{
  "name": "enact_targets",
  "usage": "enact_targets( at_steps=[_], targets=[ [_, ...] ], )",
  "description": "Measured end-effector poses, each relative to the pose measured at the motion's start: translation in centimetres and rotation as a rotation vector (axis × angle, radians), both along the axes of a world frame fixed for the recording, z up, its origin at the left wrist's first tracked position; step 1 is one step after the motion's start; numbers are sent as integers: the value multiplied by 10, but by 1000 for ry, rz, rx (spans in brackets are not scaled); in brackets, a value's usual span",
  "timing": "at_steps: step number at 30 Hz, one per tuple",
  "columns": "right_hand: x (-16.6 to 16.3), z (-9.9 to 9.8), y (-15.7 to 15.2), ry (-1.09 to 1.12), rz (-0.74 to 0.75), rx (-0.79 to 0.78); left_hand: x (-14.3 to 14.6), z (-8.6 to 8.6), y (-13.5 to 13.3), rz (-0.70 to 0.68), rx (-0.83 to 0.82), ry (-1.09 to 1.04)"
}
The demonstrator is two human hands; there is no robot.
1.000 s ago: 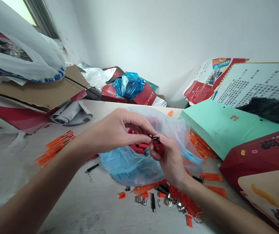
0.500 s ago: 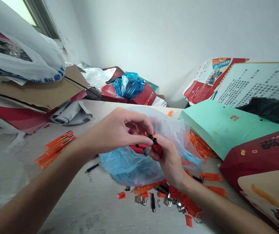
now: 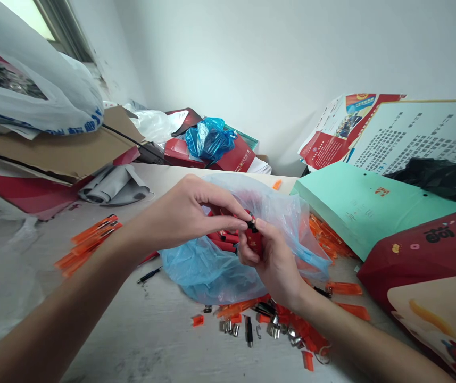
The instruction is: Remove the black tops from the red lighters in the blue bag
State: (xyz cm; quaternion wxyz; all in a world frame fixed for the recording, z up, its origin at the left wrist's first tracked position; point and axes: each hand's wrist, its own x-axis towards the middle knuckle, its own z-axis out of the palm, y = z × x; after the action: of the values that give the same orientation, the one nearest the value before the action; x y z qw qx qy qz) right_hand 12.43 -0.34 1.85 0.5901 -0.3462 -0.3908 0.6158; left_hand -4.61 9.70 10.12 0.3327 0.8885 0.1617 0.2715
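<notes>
My right hand (image 3: 275, 260) is closed around a red lighter (image 3: 255, 242), held upright with its black top end upward. The thumb and forefinger of my left hand (image 3: 196, 210) pinch a small black part (image 3: 250, 224) at that top; I cannot tell whether it is still joined to the lighter. Behind and below my hands, a pale blue plastic bag (image 3: 212, 274) lies open, with several red lighters (image 3: 222, 239) inside. My left fingers partly cover these lighters.
Several orange lighters (image 3: 92, 239) lie at left near a black stick-like part (image 3: 149, 274). Loose metal caps (image 3: 274, 330), black igniters (image 3: 249, 331) and orange pieces (image 3: 307, 360) are scattered in front. A green box (image 3: 359, 197) and a red bag (image 3: 411, 255) stand at right.
My left fingertips have shifted slightly at the lighter's top, and my left forefinger is straighter. The red lighter's face shows more plainly now in my right hand.
</notes>
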Motion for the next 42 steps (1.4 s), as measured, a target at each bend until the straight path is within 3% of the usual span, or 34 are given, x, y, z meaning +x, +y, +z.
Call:
enact_targets(
  at_steps=[18,29,42],
  targets=[
    [-1,10,0,206,79,-99,7,-5,-2,63,43,-24],
    [-1,6,1,134,21,-93,7,-2,-4,69,87,33],
    [0,6,1,108,38,-94,8,-2,-5,52,-15,18]
  ],
)
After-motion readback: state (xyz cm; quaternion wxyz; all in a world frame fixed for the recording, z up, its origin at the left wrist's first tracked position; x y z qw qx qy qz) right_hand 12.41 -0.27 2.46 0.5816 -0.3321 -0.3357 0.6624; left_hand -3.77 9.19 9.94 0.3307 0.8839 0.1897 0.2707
